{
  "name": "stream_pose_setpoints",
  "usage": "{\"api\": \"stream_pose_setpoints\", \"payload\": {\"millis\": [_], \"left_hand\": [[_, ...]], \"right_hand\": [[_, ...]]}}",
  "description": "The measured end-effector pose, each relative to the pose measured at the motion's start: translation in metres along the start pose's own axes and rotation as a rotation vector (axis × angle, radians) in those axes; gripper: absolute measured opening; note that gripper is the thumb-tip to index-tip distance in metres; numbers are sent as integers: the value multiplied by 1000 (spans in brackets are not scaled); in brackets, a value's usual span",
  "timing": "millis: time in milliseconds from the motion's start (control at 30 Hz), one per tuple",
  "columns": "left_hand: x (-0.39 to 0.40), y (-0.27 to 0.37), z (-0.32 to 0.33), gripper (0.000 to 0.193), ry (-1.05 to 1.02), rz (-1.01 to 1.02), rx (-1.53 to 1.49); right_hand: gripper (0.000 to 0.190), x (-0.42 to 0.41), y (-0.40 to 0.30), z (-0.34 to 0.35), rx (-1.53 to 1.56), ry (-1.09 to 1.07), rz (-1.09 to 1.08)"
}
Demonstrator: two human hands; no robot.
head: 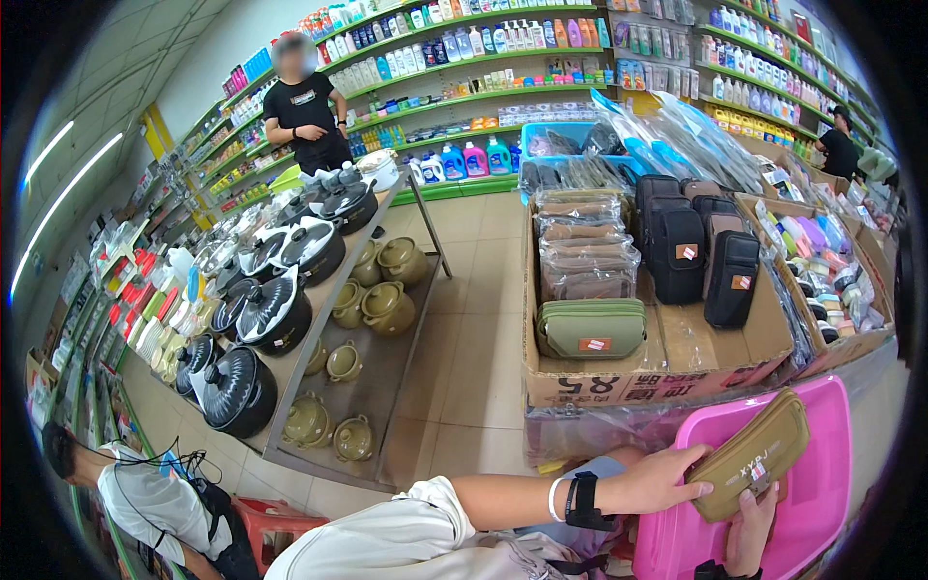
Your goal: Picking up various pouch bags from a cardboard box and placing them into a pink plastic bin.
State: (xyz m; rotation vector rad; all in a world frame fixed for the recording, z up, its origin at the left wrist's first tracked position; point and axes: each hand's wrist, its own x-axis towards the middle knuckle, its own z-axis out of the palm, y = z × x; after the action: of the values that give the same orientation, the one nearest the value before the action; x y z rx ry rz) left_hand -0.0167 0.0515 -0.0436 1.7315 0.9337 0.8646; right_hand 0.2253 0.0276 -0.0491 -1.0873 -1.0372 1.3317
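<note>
A khaki zippered fabric pouch [754,453], bearing printed letters and a small sticker, is held at a tilt over a pink plastic tub [830,464]. My left hand [663,480] grips its near left end, thumb on the front face. My right hand [752,525] holds the lower edge, with the thumb against the front near the sticker. The fingers behind the pouch are hidden. Something brown shows partly behind my right hand; what it is I cannot tell.
Beyond the tub stands a cardboard box [580,388] with a green pouch [591,330], plastic-wrapped pouches [587,254] and black bags [674,239]. Left is a table of black lidded pots [275,312]. One person [308,116] stands behind it; another [152,500] is lower left, near a red stool [272,525].
</note>
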Motion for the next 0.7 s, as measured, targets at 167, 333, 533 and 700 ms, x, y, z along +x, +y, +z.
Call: {"api": "stream_pose_setpoints", "payload": {"millis": [167, 333, 533, 700], "left_hand": [[3, -6, 2, 59, -104, -49, 44], [5, -27, 10, 72, -133, 154, 564], [2, -60, 18, 80, -167, 325, 725], [0, -66, 21, 81, -184, 317, 687]], "right_hand": [[66, 1, -6, 3, 13, -65, -36], [66, 2, -1, -14, 43, -49, -34], [62, 13, 4, -49, 71, 7, -28], [56, 21, 18, -102, 120, 89, 2]]}}
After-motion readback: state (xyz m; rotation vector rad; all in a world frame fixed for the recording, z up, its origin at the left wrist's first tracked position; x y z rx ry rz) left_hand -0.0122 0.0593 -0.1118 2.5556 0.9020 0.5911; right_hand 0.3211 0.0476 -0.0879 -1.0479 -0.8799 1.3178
